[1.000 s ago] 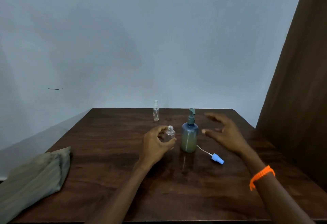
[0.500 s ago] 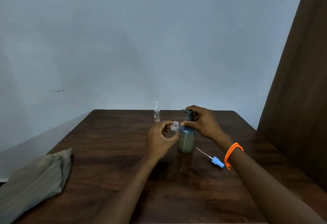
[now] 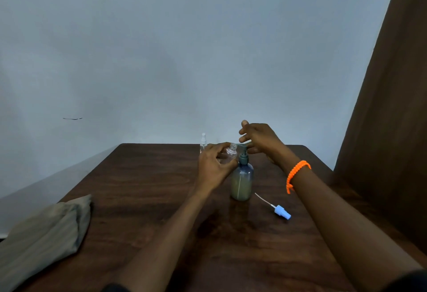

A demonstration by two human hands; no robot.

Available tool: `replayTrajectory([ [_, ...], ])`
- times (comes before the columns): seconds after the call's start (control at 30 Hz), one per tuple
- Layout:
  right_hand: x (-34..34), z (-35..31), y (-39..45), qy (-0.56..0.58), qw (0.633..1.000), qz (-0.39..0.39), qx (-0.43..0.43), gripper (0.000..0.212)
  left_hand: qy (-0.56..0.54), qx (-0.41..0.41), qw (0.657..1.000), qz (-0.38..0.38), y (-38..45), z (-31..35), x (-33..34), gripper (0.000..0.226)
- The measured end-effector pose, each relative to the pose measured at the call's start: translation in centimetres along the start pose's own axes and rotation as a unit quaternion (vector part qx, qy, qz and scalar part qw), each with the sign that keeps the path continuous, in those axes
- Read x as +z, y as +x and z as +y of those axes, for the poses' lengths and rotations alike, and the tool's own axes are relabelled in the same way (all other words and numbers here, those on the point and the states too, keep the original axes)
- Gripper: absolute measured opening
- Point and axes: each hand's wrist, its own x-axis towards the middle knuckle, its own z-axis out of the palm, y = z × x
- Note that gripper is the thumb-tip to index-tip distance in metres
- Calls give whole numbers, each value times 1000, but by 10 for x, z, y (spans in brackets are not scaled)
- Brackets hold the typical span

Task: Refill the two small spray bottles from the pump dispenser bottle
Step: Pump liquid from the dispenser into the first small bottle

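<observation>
So the left hand [image 3: 213, 168] has a small clear spray bottle [image 3: 228, 154] pinched between thumb and fingers, cap off, tilted so its open threaded neck leans right up against the nozzle of the pump dispenser bottle [image 3: 242, 181]. That dispenser stands upright on the dark wooden table [image 3: 147, 176], roughly in the middle, bluish-grey plastic with a pale yellowish liquid filling most of its body. The right hand [image 3: 261, 140] sits above the pump head, fingers spread and loose — the heel or thumb side looks like it's on top of the pump, but I honestly can't tell if it's pressing down or only resting there. It isn't wrapped around anything. There's an orange braided wristband [image 3: 295, 175] on that wrist. The second small spray bottle [image 3: 203, 142] stands upright further back near the far table edge, sprayer top on, mostly peeking out from behind the left hand. The removed sprayer cap [image 3: 282, 212] — light blue, with its thin white dip tube pointing back toward the dispenser — lies on its side on the table just right of the dispenser base, not touching it. Off at the near-left corner there's a folded greyish-tan cloth [image 3: 44, 236] lying partly over the table edge. Plain pale wall [image 3: 161, 60] behind.
</observation>
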Motion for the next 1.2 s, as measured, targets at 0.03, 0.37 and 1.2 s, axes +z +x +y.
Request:
replayTrajectory([
  [0.03,6,-2,3,-14,1000,7,13,48,7,4,1000,-3,1,-1,1,49],
  [0.37,35,-9,15,18,992,-25,123,40,33,-28,999,20,1,-10,6,55],
  [1.2,40,-9,31,-159,980,-42,109,19,-98,-73,990,69,-4,-10,42,38],
])
